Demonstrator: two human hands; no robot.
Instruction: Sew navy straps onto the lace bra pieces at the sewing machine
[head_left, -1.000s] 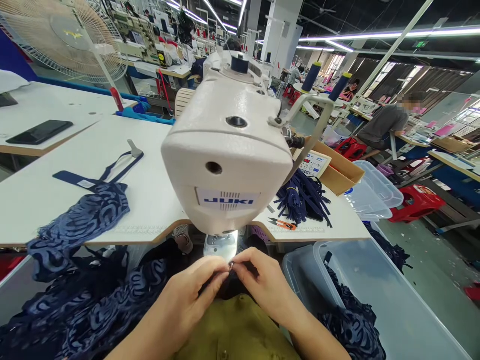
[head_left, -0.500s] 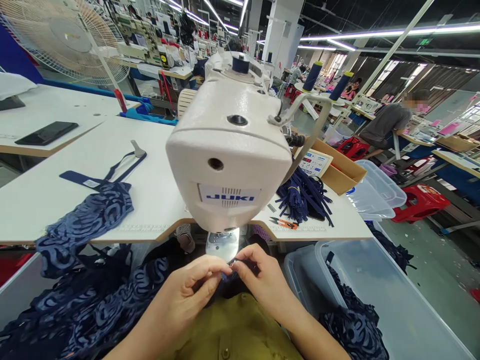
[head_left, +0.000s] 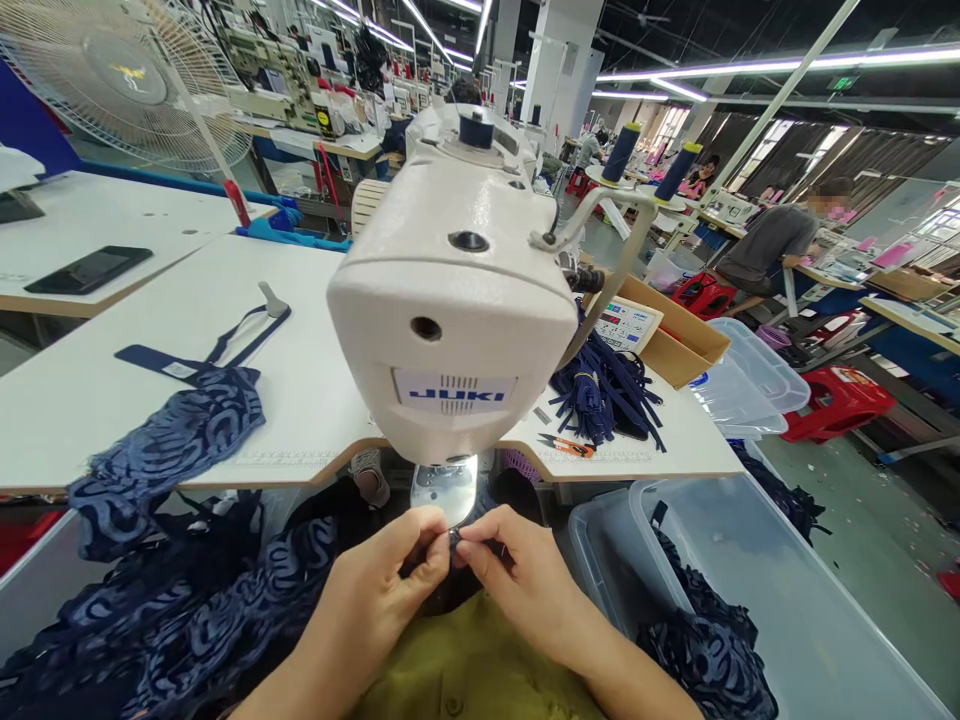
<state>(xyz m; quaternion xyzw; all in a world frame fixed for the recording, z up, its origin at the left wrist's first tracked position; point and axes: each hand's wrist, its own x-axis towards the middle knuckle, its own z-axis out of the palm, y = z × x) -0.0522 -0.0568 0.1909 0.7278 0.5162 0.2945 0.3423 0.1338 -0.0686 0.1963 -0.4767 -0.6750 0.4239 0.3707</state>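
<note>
My left hand (head_left: 379, 580) and my right hand (head_left: 529, 575) meet in front of my lap, fingertips almost touching. Both pinch a small dark piece (head_left: 454, 538), which looks like a strap end; most of it is hidden by the fingers. Just beyond them, the metal plate (head_left: 444, 490) lies under the head of a white JUKI sewing machine (head_left: 454, 310). On the table to the left lies a navy patterned bra (head_left: 187, 420), its strap looped toward the back and one cup hanging over the front edge.
Dark patterned garments (head_left: 202, 610) fill the lower left. A clear plastic bin (head_left: 810, 620) with more garments stands at right. Orange-handled thread snips (head_left: 568, 446) and a bundle of navy straps (head_left: 604, 385) lie right of the machine. A phone (head_left: 90, 270) rests at far left.
My fingertips have shifted slightly left and down. The left fingers have curled more, and the dark piece between the hands shows a little more clearly.
</note>
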